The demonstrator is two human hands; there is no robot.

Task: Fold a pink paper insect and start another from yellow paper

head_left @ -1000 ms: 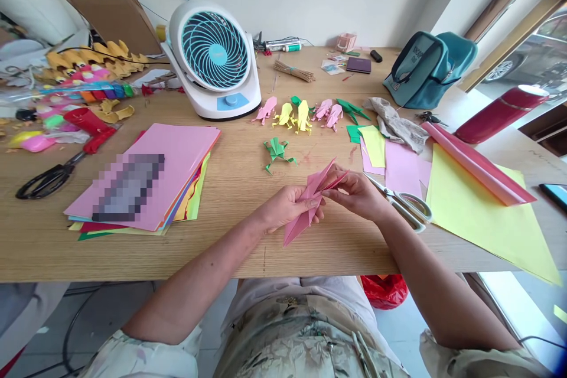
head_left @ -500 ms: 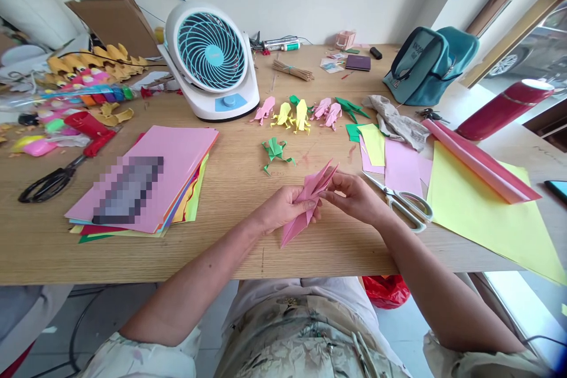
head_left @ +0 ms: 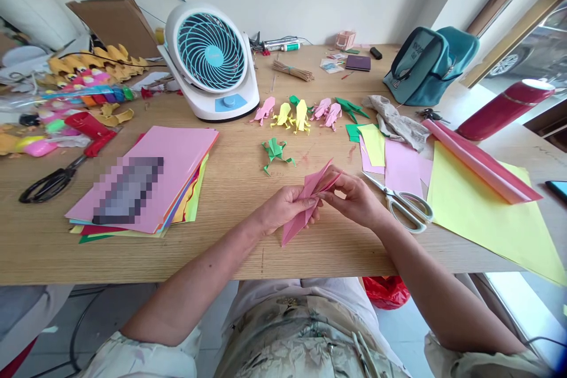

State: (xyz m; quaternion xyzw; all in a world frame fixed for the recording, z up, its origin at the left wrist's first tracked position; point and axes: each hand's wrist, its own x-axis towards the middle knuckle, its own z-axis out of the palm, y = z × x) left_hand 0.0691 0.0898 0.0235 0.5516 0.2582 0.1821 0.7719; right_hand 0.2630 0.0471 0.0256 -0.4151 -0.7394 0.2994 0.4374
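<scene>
A partly folded piece of pink origami paper point(head_left: 294, 227) is held between my two hands above the front of the table. My left hand point(head_left: 286, 209) grips it from the left, thumb pressed on top and fingers underneath. At its upper right flap, my right hand point(head_left: 352, 196) pinches the paper between thumb and fingers. Just beyond lies a green origami frog point(head_left: 275, 153). Behind that, several folded paper frogs stand in a row, among them a yellow frog point(head_left: 301, 115) and a pink frog point(head_left: 264, 110). Scissors with white handles point(head_left: 405, 208) lie beside my right forearm.
On the left, a stack of coloured paper point(head_left: 177, 147) bears a blurred-out object. A white and blue fan point(head_left: 212, 56) stands behind it. To the right are cut paper pieces point(head_left: 401, 165), a yellow sheet point(head_left: 478, 212), a red bottle point(head_left: 505, 109) and a teal bag point(head_left: 432, 65).
My right fingers have spread the paper's upper right flap outward, so it opens wider and tilts to the right. My left hand keeps its hold almost unmoved.
</scene>
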